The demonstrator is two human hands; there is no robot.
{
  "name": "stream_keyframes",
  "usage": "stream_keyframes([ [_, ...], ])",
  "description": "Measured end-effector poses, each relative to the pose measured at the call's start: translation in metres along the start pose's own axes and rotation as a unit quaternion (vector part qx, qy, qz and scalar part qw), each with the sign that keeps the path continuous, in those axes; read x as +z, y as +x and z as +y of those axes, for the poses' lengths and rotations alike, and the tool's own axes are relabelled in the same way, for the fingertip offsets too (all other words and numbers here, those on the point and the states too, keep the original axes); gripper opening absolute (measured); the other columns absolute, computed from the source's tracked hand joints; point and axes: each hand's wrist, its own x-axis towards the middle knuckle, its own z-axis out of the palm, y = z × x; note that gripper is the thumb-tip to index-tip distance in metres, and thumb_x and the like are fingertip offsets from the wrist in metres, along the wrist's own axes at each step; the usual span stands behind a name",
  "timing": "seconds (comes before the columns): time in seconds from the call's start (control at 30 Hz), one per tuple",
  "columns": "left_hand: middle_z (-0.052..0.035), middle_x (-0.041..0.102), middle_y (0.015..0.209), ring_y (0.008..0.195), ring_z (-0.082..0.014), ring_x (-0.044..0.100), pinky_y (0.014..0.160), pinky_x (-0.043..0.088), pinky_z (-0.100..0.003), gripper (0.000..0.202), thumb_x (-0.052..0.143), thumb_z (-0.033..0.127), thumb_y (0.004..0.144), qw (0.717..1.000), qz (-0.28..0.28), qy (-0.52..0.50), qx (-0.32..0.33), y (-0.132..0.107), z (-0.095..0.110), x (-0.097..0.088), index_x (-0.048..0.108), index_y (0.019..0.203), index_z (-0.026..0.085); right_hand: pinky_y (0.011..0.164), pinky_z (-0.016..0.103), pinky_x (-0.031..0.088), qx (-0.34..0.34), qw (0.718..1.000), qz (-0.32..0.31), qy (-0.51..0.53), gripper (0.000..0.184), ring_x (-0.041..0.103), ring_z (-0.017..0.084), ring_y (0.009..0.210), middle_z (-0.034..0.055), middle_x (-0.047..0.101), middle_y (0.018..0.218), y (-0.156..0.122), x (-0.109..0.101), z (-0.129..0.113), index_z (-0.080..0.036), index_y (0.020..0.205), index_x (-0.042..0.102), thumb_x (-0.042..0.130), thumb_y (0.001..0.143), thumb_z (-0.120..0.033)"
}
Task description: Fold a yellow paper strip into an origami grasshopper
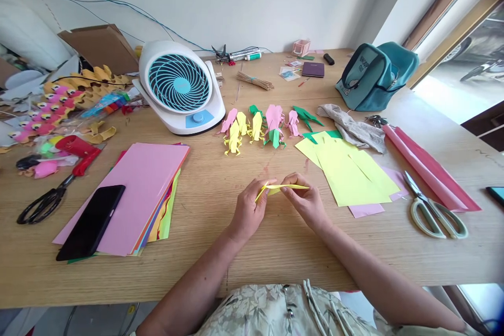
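Between my two hands is a narrow folded piece of yellow paper point(279, 187), held just above the wooden table. My left hand point(252, 205) pinches its left end, where folded points stick out. The fingers of my right hand point(305, 200) grip the right part, and a thin tip pokes out past them. Beyond my hands stands a group of folded paper animals in yellow point(233, 138), pink point(274, 117) and green point(274, 138). To the right of my right hand lie overlapping sheets of yellow paper point(346, 173), with pink and green paper showing under them.
At left a black phone point(91, 220) rests on a stack of coloured paper point(157, 155), beside black-handled scissors point(43, 202). A white fan point(179, 86) stands behind. Scissors point(435, 212), a pink roll point(429, 168), a grey cloth point(352, 126) and a teal bag point(378, 76) are at right.
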Motion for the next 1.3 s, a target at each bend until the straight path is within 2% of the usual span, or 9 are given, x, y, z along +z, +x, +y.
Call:
stream_keyframes([
  [0.1,-0.0064,0.068,0.097,0.092,-0.0201,0.061,0.084,0.047,-0.032,0.023,0.045,0.021,0.099,0.994,0.025,0.077,0.068,0.001,-0.003,-0.007,0.065,0.111,0.023,0.074,0.032,0.043,-0.023,0.998,-0.050,-0.005,0.018,0.052,0.019,0.082,0.0034,0.056,0.086,-0.002,-0.003,-0.008,-0.024,0.086,0.069,0.072,0.085,-0.042],
  [0.2,-0.0060,0.067,0.093,0.088,-0.0196,0.060,0.081,0.047,-0.032,0.020,0.045,0.020,0.098,0.988,0.046,0.105,0.102,0.001,-0.006,-0.012,0.062,0.108,0.022,0.080,0.033,0.043,-0.010,0.993,-0.117,0.027,0.022,0.052,0.020,0.089,0.0045,0.057,0.093,-0.004,-0.005,-0.011,-0.025,0.091,0.071,0.073,0.082,-0.044],
  [0.4,-0.0059,0.069,0.097,0.093,-0.0194,0.061,0.085,0.047,-0.033,0.020,0.045,0.014,0.097,0.983,0.040,0.106,0.144,0.003,-0.004,-0.016,0.061,0.105,0.023,0.073,0.027,0.039,0.123,0.967,-0.173,0.138,0.030,0.049,0.016,0.079,0.0012,0.057,0.084,-0.004,-0.006,-0.008,-0.022,0.093,0.069,0.072,0.082,-0.049],
  [0.57,-0.0056,0.069,0.096,0.090,-0.0189,0.060,0.083,0.047,-0.032,0.020,0.049,0.012,0.095,0.981,0.028,0.107,0.158,0.004,-0.004,-0.015,0.060,0.107,0.022,0.067,0.024,0.036,0.198,0.941,-0.172,0.213,0.032,0.042,0.013,0.071,-0.0011,0.052,0.079,-0.003,-0.006,-0.009,-0.020,0.083,0.066,0.081,0.072,-0.047],
  [0.77,-0.0044,0.068,0.091,0.086,-0.0179,0.060,0.081,0.048,-0.031,0.015,0.053,0.014,0.093,0.991,0.002,0.085,0.099,0.005,-0.004,-0.014,0.063,0.100,0.022,0.065,0.024,0.037,0.231,0.926,-0.181,0.238,0.035,0.040,0.013,0.069,-0.0009,0.050,0.077,-0.001,-0.008,-0.007,-0.022,0.080,0.063,0.083,0.068,-0.048],
  [1.0,-0.0040,0.070,0.097,0.095,-0.0195,0.063,0.086,0.049,-0.033,0.023,0.059,0.005,0.082,0.997,0.006,0.015,0.074,0.009,-0.004,-0.017,0.066,0.097,0.022,0.068,0.024,0.037,0.181,0.948,-0.191,0.177,0.033,0.046,0.014,0.074,-0.0011,0.055,0.078,0.003,-0.015,-0.009,-0.021,0.080,0.064,0.083,0.069,-0.045],
  [1.17,-0.0020,0.069,0.086,0.081,-0.0160,0.064,0.077,0.048,-0.026,0.010,0.062,0.016,0.085,1.000,-0.014,-0.001,-0.015,0.010,-0.005,-0.016,0.068,0.091,0.020,0.067,0.025,0.038,0.162,0.959,-0.162,0.165,0.030,0.049,0.013,0.072,-0.0015,0.059,0.078,0.005,-0.016,-0.006,-0.020,0.085,0.067,0.081,0.073,-0.044],
  [1.3,-0.0013,0.069,0.081,0.075,-0.0139,0.062,0.071,0.045,-0.023,0.009,0.063,0.024,0.086,0.996,-0.027,-0.024,-0.084,0.012,-0.005,-0.013,0.070,0.087,0.018,0.064,0.023,0.041,0.199,0.951,-0.121,0.205,0.035,0.052,0.011,0.070,-0.0027,0.058,0.077,0.007,-0.017,-0.004,-0.023,0.099,0.069,0.083,0.071,-0.040],
])
